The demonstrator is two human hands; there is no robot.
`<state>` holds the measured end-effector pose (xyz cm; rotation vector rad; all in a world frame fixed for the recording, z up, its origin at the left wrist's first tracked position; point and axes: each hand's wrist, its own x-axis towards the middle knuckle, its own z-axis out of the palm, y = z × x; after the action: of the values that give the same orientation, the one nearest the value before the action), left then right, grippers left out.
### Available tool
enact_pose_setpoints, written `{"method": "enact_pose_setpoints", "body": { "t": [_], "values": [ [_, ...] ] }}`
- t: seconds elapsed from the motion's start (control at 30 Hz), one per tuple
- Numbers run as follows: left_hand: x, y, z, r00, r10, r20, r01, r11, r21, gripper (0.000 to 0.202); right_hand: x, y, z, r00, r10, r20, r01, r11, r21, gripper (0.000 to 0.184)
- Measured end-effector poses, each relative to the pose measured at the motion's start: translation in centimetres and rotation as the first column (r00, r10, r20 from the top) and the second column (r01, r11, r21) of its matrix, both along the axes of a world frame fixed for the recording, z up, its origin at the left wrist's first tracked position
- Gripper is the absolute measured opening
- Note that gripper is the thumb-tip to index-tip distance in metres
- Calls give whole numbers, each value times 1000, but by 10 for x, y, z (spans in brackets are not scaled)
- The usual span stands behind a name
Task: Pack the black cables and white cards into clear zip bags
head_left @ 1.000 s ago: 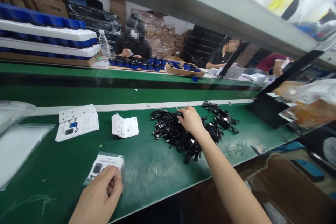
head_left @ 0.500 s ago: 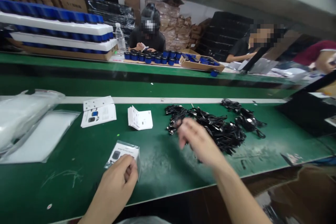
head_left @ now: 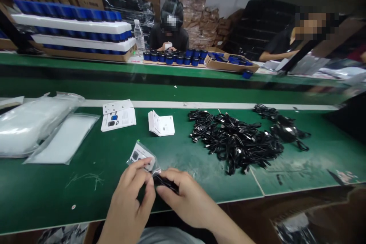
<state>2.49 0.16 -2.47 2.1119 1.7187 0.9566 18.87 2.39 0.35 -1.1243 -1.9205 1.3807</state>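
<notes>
Fingers [head_left: 140, 171] closed; left hand [head_left: 128, 198] pinches clear bag [head_left: 142, 158]; right hand [head_left: 184, 192] pinches black cable [head_left: 166, 183]

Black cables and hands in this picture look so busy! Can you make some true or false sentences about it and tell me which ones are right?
The left hand holds a small clear plastic bag with a printed card inside. True.
The right hand holds a blue cap. False: it holds a short bundle of black cable.
A heap of black cables lies on the green work table. True.
A clear water bottle stands on the near table. False: it stands on the far bench, beside white foam trays.
</notes>
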Motion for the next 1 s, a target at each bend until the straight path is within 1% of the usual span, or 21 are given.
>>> {"method": "enact_pose_setpoints", "body": {
  "t": [0.07, 0.13, 0.17, 0.27, 0.33, 0.4, 0.5, 0.53, 0.6, 0.63, 0.67, 0.7, 0.73, 0.77, 0.8, 0.83, 0.87, 0.9, 0.93, 0.97, 1.0],
  "values": [
    [4, -2, 1, 1000, 1, 22, -1, 1000, -12, 17, 5, 2, 0, 990, 59, -127, -75, 990, -119, 33],
    [8, -4, 1, 999, 4, 53, -3, 1000, -29, 18, 12, 4, -2, 958, 123, -259, -184, 957, -225, 47],
    [9, -5, 1, 998, 2, 66, 0, 999, -37, 18, 16, 4, -4, 937, 143, -319, -233, 936, -266, 51],
    [13, -7, 1, 997, -10, 72, 13, 999, -41, 19, 24, 4, -9, 882, 159, -445, -327, 885, -332, 52],
    [14, -8, 1, 998, -15, 64, 16, 1000, -24, 19, 24, 2, -11, 876, 124, -466, -305, 890, -338, 50],
    [15, -8, 2, 999, -13, 53, 13, 1000, 6, 18, 19, 1, -13, 887, 47, -460, -226, 912, -342, 45],
    [15, -8, 4, 1000, -14, 19, 13, 999, 38, 16, 8, -1, -14, 916, -102, -389, -39, 940, -338, 32],
    [15, -9, 4, 1000, -18, 2, 18, 999, 45, 15, 4, -2, -14, 934, -148, -326, 43, 951, -306, 27],
    [15, -10, 4, 997, -55, -51, 58, 996, 64, 13, -5, -5, -16, 952, -259, -167, 233, 960, -158, 16],
    [15, -11, 4, 994, -80, -80, 86, 993, 76, 12, -9, -6, -18, 939, -330, -92, 326, 944, -59, 14],
    [15, -12, 4, 989, -103, -106, 112, 990, 85, 11, -12, -7, -19, 910, -413, -35, 414, 909, 37, 14],
    [16, -14, 4, 985, -120, -122, 131, 987, 89, 10, -14, -8, -21, 866, -500, 2, 497, 860, 114, 13],
    [17, -15, 4, 983, -132, -125, 144, 986, 90, 10, -16, -8, -23, 815, -579, 15, 570, 806, 161, 11],
    [18, -16, 5, 984, -132, -118, 143, 986, 87, 11, -17, -7, -24, 773, -634, 9, 624, 763, 170, 15],
    [19, -16, 5, 986, -126, -107, 135, 988, 79, 12, -16, -6, -26, 761, -649, -8, 644, 753, 135, 20],
    [19, -16, 7, 987, -122, -100, 129, 989, 66, 15, -14, -4, -26, 782, -622, -33, 623, 780, 62, 23],
    [18, -15, 8, 987, -122, -101, 127, 991, 46, 17, -12, -2, -26, 829, -556, -66, 555, 831, -34, 19],
    [16, -13, 11, 986, -131, -107, 133, 991, 11, 16, -9, 0, -26, 878, -468, -99, 455, 882, -123, 12],
    [13, -11, 14, 983, -149, -111, 145, 989, -38, 10, -6, 2, -24, 917, -380, -122, 354, 916, -190, 7],
    [9, -8, 17, 981, -164, -107, 153, 983, -104, 4, -3, 4, -22, 943, -308, -129, 274, 934, -230, 9],
    [6, -5, 21, 980, -176, -90, 158, 971, -182, 24, -1, 5, -20, 955, -266, -129, 228, 941, -251, 12]
  ]
}}
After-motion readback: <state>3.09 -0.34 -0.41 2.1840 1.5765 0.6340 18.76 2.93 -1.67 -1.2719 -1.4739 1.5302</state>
